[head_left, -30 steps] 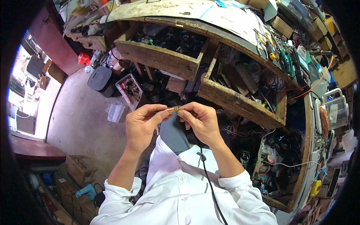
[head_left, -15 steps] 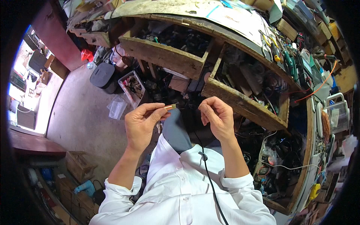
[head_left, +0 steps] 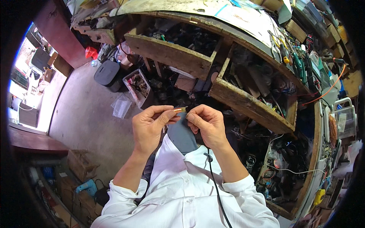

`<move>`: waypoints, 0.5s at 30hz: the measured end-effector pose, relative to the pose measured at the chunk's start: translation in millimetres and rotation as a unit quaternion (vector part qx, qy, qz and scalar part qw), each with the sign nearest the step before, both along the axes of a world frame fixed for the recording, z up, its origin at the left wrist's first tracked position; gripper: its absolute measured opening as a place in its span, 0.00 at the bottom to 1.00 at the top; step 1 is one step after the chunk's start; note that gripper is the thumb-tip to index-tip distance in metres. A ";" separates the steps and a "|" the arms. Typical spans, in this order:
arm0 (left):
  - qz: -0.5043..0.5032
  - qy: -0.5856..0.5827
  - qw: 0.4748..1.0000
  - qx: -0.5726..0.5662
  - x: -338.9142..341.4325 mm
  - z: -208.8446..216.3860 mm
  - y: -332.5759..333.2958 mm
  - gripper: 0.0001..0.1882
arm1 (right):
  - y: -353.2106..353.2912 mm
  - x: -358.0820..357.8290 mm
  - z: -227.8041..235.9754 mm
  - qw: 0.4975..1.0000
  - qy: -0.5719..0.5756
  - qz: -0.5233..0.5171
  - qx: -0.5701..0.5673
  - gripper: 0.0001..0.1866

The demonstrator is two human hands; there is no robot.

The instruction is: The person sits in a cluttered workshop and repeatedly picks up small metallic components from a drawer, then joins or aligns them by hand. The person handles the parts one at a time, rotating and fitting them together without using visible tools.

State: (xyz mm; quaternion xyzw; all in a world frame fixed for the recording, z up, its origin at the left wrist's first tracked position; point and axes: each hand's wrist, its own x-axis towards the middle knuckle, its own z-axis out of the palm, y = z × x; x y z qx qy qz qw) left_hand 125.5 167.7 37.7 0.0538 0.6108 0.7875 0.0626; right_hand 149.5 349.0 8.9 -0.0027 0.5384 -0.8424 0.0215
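Between thumb and forefinger of my left hand [head_left: 149, 127] is a small copper-coloured piece with a yellowish end [head_left: 180, 110], held lengthwise above my lap. Its exact kind is too small to tell. My right hand [head_left: 208, 123] is closed in a pinch right beside the yellowish end. Whether those fingertips grip a fine wire or anything else cannot be made out. Below both hands lies my dark trouser leg [head_left: 178, 131].
Two open wooden drawers [head_left: 171, 53] full of parts jut from the cluttered workbench [head_left: 182, 17] ahead. A grey bin [head_left: 107, 75] and a box of scraps [head_left: 138, 87] stand on the floor. A black cord [head_left: 215, 182] runs down my white shirt.
My right hand has moved left and slightly down, up to the end of the copper-coloured piece. My left hand still pinches that piece, slightly further right in view.
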 end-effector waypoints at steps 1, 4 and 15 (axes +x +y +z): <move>0.004 -0.011 1.000 0.012 -0.6 -1.0 -0.3 0.09 | 1.4 0.1 -2.3 1.000 0.007 -0.008 0.017 0.04; 0.017 -0.032 0.998 0.041 -3.3 -6.4 -0.7 0.10 | 5.9 1.5 -4.7 1.000 0.005 -0.017 0.018 0.04; 0.015 -0.056 0.996 0.070 -9.2 -12.9 -0.3 0.11 | 17.2 0.8 -8.2 0.997 0.012 -0.069 0.012 0.06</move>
